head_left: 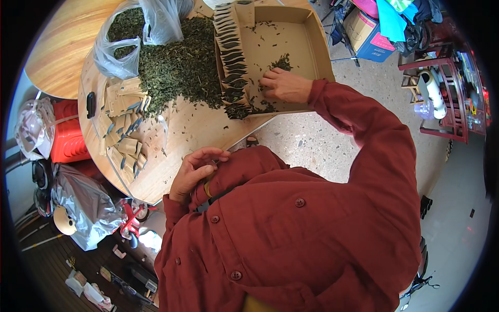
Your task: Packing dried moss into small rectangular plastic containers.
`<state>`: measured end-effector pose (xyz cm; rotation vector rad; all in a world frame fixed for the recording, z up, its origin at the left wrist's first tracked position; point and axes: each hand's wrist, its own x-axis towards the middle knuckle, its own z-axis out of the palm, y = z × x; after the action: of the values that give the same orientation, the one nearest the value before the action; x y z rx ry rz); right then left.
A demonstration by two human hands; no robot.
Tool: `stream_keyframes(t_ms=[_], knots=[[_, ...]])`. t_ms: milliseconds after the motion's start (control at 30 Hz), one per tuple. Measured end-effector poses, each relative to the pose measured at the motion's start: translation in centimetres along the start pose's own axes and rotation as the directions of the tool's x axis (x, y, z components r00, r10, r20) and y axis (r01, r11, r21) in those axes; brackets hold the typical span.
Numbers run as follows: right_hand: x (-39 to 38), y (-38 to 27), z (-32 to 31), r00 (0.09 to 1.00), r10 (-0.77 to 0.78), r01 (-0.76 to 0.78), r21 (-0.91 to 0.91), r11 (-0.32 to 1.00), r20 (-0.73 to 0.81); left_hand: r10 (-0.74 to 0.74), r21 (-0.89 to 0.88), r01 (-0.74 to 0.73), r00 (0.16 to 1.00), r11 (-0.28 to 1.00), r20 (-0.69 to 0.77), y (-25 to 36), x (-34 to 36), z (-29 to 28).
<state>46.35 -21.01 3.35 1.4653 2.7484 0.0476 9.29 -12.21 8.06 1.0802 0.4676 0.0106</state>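
Observation:
My right hand (283,84) is inside the shallow cardboard box (319,52), fingers curled down beside loose dried leaves (282,62); what they hold, if anything, is hidden. Along the box's left side stands a row of small open kraft packets (231,57) with dark edges, some with leaves at their tops. My left hand (200,169) rests near my lap by the table edge, fingers loosely bent and apart, holding nothing visible. A large heap of dried leaves (179,67) covers the middle of the wooden table (176,130), with several loose kraft packets (122,109) at its left.
Translucent plastic bags (122,67) lie at the heap's back left, near a black pen-like object (90,104). Red stacked stools (67,130) and a covered bundle (86,203) stand at left. Boxes (371,44) and a wooden rack (442,104) are at right beyond the terrazzo floor (306,148).

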Motion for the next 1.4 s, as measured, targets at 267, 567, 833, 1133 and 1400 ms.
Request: stream_keyframes(t_ms=[267, 567, 833, 1133, 1400], knots=[[1.0, -1.5, 1.5, 0.997, -0.033, 0.035, 0.025, 0.999, -0.066, -0.009, -0.072, 0.010, 1.000, 0.997, 0.018, 0.2, 0.1, 0.4], [0.7, -1.2, -1.2, 0.994, -0.107, 0.102, 0.115, 0.988, 0.038, -0.009, -0.050, 0.008, 1.000, 0.999, -0.018, 0.0, 0.0, -0.1], [-0.6, -0.1, -0.9, 0.994, -0.098, 0.094, 0.116, 0.989, 0.037, 0.014, -0.043, -0.014, 1.000, 0.999, -0.006, 0.1, 0.0, -0.2], [1.9, -1.7, -0.9, 0.954, 0.122, -0.296, 0.805, 0.514, 0.273, -0.001, -0.076, 0.002, 1.000, 0.997, 0.008, -0.2, 0.2, -0.5], [1.4, -0.7, 0.5, 0.890, 0.303, -0.457, 0.675, 0.579, 0.342, -0.002, -0.058, 0.002, 1.000, 0.998, 0.006, -0.3, 0.3, -0.5]])
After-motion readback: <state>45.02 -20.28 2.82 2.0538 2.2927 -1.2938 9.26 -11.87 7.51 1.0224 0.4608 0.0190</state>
